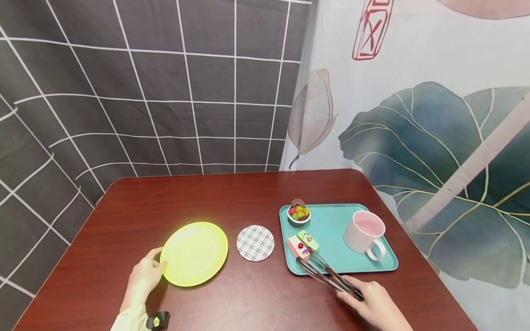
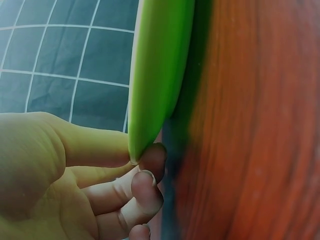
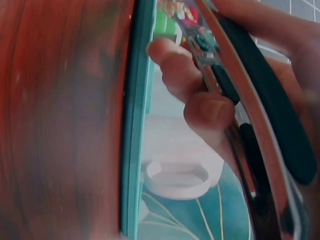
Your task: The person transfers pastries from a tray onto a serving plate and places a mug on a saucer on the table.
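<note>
My left hand [image 1: 145,277] pinches the left rim of a round yellow plate [image 1: 194,254], thumb on top and fingertips beneath, as the left wrist view shows. In my right hand [image 1: 374,303] is a pair of metal tongs [image 1: 327,276] with dark grips. The tong tips reach over the near left part of a teal tray [image 1: 331,223], at two small toy cakes, one pink and white [image 1: 298,247], one green [image 1: 308,240]. Whether the tips clasp a cake cannot be told. A fruit tart [image 1: 298,213] sits at the tray's far left corner.
A pink mug [image 1: 363,232] stands on the right side of the tray, handle toward the near right. Between plate and tray lies a round checked coaster [image 1: 255,243]. The brown table [image 1: 232,197] ends at a grey grid curtain [image 1: 207,82] and a leaf-patterned cloth [image 1: 434,138].
</note>
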The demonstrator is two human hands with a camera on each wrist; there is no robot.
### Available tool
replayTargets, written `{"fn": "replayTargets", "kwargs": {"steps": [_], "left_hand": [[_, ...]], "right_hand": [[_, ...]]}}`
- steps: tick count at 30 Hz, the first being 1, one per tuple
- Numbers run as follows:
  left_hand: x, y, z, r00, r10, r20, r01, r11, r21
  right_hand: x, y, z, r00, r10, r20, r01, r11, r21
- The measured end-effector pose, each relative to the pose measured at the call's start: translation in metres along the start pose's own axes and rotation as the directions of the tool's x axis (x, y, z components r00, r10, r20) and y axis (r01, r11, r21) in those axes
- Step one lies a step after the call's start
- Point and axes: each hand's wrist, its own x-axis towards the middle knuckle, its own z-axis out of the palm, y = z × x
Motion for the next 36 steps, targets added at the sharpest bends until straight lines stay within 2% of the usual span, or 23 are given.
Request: {"fn": "replayTargets", "kwargs": {"steps": [4, 10, 16, 19, 23, 29, 36], "left_hand": [[-0.001, -0.003, -0.001, 1.0, -0.004, 0.005, 0.004, 1.0, -0.005], [-0.003, -0.004, 0.0, 1.0, -0.004, 0.008, 0.004, 1.0, -0.013], [-0.003, -0.002, 0.0, 1.0, 0.005, -0.005, -0.005, 1.0, -0.005], [-0.003, -0.002, 0.0, 1.0, 0.006, 0.0, -0.006, 1.0, -0.005], [-0.003, -0.002, 0.0, 1.0, -0.005, 0.009, 0.005, 1.0, -0.016], [-0.001, -0.003, 0.003, 1.0, -0.005, 0.012, 0.005, 0.999, -0.035], [0.001, -0.004, 0.006, 1.0, -0.005, 0.009, 0.006, 0.998, -0.058]], "right_hand": [[0.005, -0.007, 0.006, 0.998, -0.006, -0.061, 0.002, 0.999, -0.054], [0.009, -0.013, 0.01, 0.976, -0.099, -0.196, 0.077, 0.99, -0.12], [0.009, -0.017, 0.005, 0.982, -0.035, -0.188, 0.019, 0.996, -0.085], [0.009, -0.02, 0.004, 0.976, -0.002, -0.219, -0.011, 0.998, -0.056], [0.011, -0.023, 0.006, 0.953, -0.026, -0.303, 0.011, 0.999, -0.052], [0.018, -0.027, 0.013, 0.898, -0.172, -0.405, 0.144, 0.985, -0.098], [0.03, -0.04, 0.018, 0.871, -0.189, -0.454, 0.177, 0.982, -0.068]]}}
